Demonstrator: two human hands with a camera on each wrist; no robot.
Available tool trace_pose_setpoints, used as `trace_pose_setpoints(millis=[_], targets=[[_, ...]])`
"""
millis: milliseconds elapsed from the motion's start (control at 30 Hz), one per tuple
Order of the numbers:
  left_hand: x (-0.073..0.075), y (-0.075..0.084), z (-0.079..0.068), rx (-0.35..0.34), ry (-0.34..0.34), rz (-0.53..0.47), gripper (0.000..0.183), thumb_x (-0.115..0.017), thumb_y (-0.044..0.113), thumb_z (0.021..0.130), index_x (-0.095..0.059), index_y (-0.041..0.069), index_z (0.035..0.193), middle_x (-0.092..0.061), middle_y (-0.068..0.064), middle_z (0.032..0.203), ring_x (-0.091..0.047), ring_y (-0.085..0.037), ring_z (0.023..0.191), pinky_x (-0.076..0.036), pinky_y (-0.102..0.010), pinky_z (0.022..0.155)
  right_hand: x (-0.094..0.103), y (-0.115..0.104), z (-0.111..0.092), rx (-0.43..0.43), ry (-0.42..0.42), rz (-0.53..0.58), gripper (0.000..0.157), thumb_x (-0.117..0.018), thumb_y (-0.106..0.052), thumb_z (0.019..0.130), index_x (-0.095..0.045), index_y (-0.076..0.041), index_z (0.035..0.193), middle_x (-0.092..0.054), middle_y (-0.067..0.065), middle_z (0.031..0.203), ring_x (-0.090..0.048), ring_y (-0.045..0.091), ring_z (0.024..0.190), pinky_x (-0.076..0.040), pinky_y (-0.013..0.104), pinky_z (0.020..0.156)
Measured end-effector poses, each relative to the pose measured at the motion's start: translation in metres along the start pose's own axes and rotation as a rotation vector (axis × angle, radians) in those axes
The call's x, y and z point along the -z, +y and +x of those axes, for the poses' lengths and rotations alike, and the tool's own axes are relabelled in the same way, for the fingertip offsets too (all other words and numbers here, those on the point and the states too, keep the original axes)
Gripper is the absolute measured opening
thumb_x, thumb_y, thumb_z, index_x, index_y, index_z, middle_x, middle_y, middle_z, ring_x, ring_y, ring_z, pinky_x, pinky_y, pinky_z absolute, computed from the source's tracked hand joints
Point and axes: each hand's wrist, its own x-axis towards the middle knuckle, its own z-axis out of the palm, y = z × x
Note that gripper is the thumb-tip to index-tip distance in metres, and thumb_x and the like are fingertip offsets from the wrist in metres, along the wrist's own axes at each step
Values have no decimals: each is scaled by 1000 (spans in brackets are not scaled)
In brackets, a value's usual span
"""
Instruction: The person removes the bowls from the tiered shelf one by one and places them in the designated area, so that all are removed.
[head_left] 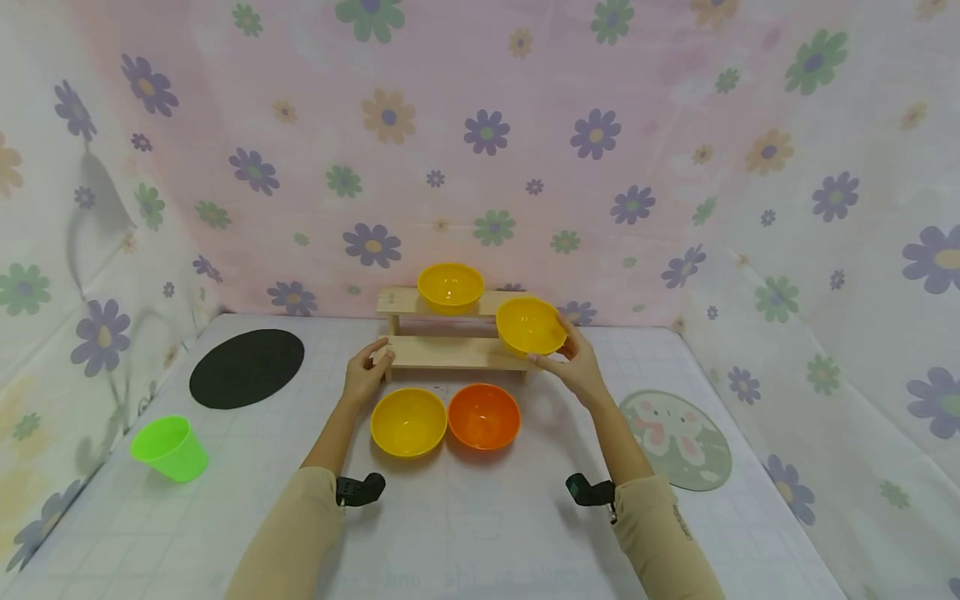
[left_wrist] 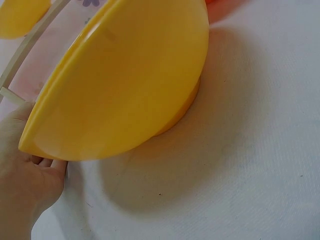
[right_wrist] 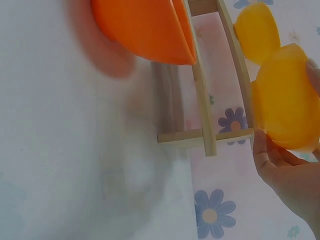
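Observation:
My right hand [head_left: 581, 368] grips a yellow bowl [head_left: 530, 327] by its right side, thumb toward the front. In the head view the bowl overlaps the right part of a two-step wooden rack [head_left: 450, 352]. Another yellow bowl [head_left: 450, 287] sits on the rack's upper step. With thumb and fingers, my left hand [head_left: 364, 379] holds the left end of the lower step. In front of the rack, a third yellow bowl [head_left: 408, 423] stands beside an orange bowl [head_left: 483, 417]. That front yellow bowl partly hides my left hand in the left wrist view.
A black oval mat [head_left: 247, 368] lies at the back left of the white-covered table [head_left: 480, 542], with a bright green cup [head_left: 171, 450] nearer the front. To the right is a pale green mat [head_left: 678, 439] with a cartoon print. Flowered cloth [head_left: 555, 183] hangs behind and at both sides.

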Motion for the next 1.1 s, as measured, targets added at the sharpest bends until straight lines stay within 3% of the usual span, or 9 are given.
trace_pose_setpoints(millis=[100,233,467,533,633,733,800,933,1100], targets=[[0,-1,0,-8,3,0,49,-55,30,95,-46,7,138,-48,-19,132,-41,-13,77,-37,-17,60,0,2,-5,-5,-12,-6,81,-70,-1,82,-22,3,147,-28,24,148,-43,42,120,-44,14,86],[1,2,-1,-2,-11,-2,48,-56,28,95,-47,6,138,-42,-19,140,-41,-15,82,-38,-16,62,1,11,-12,-9,-12,-21,81,-71,0,81,-22,4,146,-27,24,149,-43,41,121,-41,14,89],[4,32,-18,25,-28,-31,46,-55,16,96,-45,-2,137,-39,-24,142,-41,-19,82,-39,-17,61,4,44,-20,-25,2,-10,83,-73,-6,81,-24,-2,148,-27,18,151,-43,36,124,-40,17,93],[4,34,-19,25,-28,-20,45,-54,16,96,-44,-2,137,-37,-24,144,-42,-21,89,-41,-20,69,4,48,-23,-36,8,-22,83,-73,-9,81,-24,-3,148,-27,17,151,-44,35,124,-40,20,95],[4,27,-15,29,-34,-40,46,-54,17,96,-44,-1,138,-33,-22,147,-42,-29,104,-43,-32,86,3,50,-28,-51,13,-20,84,-74,-11,81,-24,-3,148,-28,16,151,-45,35,122,-42,21,93],[3,15,-8,21,-38,-59,47,-54,22,96,-44,2,138,-29,-20,150,-36,-35,123,-35,-45,102,2,52,-34,-64,12,-13,85,-74,-11,80,-23,-2,148,-29,17,150,-46,36,119,-45,20,89],[2,7,-4,9,-32,-57,48,-55,24,96,-44,4,138,-29,-18,150,-32,-36,128,-31,-48,106,2,53,-37,-71,7,-1,85,-75,-11,80,-23,-2,148,-30,17,150,-46,36,118,-46,19,87],[0,1,-1,-12,-14,-37,48,-54,28,96,-45,6,138,-30,-17,150,-36,-33,123,-36,-44,101,1,58,-42,-76,-3,12,85,-74,-10,80,-24,-4,148,-31,16,150,-46,36,119,-48,20,84],[0,1,-1,-9,2,-12,48,-54,28,96,-46,7,138,-35,-16,148,-43,-25,104,-42,-25,80,1,61,-47,-76,-18,31,83,-73,-6,81,-24,-4,149,-29,16,151,-43,39,122,-48,20,83]])
